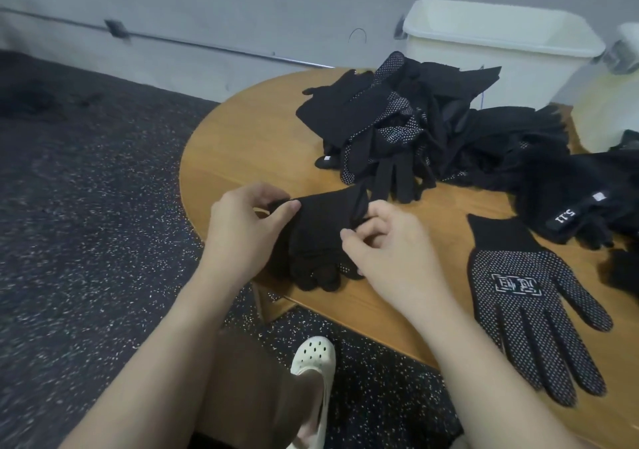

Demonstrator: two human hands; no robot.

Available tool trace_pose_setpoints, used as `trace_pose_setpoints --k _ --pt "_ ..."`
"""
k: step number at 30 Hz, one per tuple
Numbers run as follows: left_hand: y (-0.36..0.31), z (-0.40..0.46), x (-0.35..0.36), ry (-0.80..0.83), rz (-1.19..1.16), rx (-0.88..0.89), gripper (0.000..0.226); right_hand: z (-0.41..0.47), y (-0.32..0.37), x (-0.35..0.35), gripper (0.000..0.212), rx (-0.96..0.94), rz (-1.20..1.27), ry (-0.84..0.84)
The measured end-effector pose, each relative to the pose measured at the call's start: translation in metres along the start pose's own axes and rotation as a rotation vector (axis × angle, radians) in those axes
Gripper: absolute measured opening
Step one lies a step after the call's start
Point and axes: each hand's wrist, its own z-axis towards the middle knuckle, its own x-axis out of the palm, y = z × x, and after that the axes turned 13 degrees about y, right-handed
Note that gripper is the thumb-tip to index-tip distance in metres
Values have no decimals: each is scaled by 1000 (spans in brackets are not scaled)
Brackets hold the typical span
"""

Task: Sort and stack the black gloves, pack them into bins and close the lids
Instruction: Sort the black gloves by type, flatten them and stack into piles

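Black glove pile (397, 127) nr white bin (498, 44)

Place: small workroom / sorting area, prob. workshop or storeroom
Floor: dark speckled rubber flooring (86, 224), utility type
Wall: plain grey, w/ exposed conduit (207, 46) clipped along it
Work surface: round wooden tabletop (249, 137)
Stock: bulk heap of black gloves (397, 120)
Storage: white plastic bin (501, 44) by wall

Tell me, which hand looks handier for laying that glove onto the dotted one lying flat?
Probably the right hand: it already pinches the held glove and is nearer the dotted glove.
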Motion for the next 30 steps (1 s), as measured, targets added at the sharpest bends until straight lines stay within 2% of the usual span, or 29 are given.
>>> trace_pose_setpoints --k 3,5,9,11,13,15,19,23,27,30 --pt "0 1 1 -14 -8 -15 13 -3 0 0 11 20 -116 -42" --pt "0 2 2 -33 17 3 14 -6 0 -1 21 57 -230 -71" --pt "-1 -1 5 -40 178 204 15 -11 2 -2 53 -4 -405 -178" --pt "-3 -5 5 48 254 316 28 -11 1 -2 60 -90 -456 -175" --pt "-4 -12 5 214 324 350 53 -10 0 -1 55 -202 -511 -108" --pt "-3 -19 5 366 404 317 68 -9 -2 1 50 -272 -591 3" --pt "1 -22 3 545 526 203 74 -9 -3 4 49 -215 -669 161" --pt "-1 -15 -1 634 627 82 65 -9 -4 6 51 -155 -703 181" --pt "-4 -14 -3 670 628 57 67 -13 -5 5 63 -70 -741 189" --pt "-6 -17 -4 638 571 56 74 -18 -6 2 61 -24 -751 163"
